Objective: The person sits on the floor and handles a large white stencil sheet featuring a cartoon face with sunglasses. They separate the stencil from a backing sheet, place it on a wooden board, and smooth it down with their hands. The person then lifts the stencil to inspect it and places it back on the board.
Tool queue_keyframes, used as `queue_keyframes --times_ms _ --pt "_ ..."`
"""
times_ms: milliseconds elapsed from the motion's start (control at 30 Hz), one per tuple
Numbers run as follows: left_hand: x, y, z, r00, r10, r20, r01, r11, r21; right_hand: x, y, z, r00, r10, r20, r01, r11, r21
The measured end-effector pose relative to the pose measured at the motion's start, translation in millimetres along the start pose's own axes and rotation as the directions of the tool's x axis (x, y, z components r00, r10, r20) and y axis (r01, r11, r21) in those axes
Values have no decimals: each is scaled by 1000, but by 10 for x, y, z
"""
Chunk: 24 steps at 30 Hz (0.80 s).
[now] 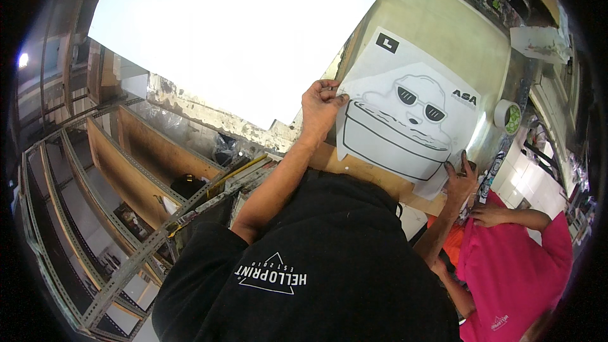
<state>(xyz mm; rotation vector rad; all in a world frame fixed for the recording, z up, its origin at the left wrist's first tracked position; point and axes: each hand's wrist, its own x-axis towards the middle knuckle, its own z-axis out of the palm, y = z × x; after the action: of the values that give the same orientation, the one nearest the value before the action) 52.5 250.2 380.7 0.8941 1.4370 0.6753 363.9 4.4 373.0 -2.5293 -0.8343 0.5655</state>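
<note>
A translucent printed sheet point(392, 139) lies over a framed screen with pale yellow-green mesh point(411, 6). Its black line drawing shows a dog in sunglasses in a tub. At the sheet's left edge, my left hand point(322, 106) is closed, pinching the margin between thumb and fingers. My right hand point(461, 180) touches the lower right corner with thumb and fingers spread apart. The sheet's lower edge sits near the wooden side of the frame point(361, 166), just in front of my black shirt.
A bright white panel point(228, 31) fills the upper left. Below it stand wooden boards in a metal rack point(126, 171). A roll of tape point(506, 116) rests right of the screen. A person in a pink shirt point(513, 266) works close by on my right.
</note>
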Motion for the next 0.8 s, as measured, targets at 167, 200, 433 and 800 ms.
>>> queue_keyframes --times_ms 167,200,433,800 --pt "3 -7 -2 1000 0 -8 0 1000 2 -13 -52 -2 999 33 -20 -33 999 10" --pt "8 -6 4 1000 -2 -10 2 1000 -2 -11 -32 1 1000 13 -26 -13 1000 -13" --pt "31 -59 6 999 21 -24 -22 1000 -13 -8 -43 5 1000 -3 -28 3 1000 -3" --pt "48 -88 -10 998 36 -43 -34 999 29 -4 -64 -4 998 -62 -31 63 998 28"
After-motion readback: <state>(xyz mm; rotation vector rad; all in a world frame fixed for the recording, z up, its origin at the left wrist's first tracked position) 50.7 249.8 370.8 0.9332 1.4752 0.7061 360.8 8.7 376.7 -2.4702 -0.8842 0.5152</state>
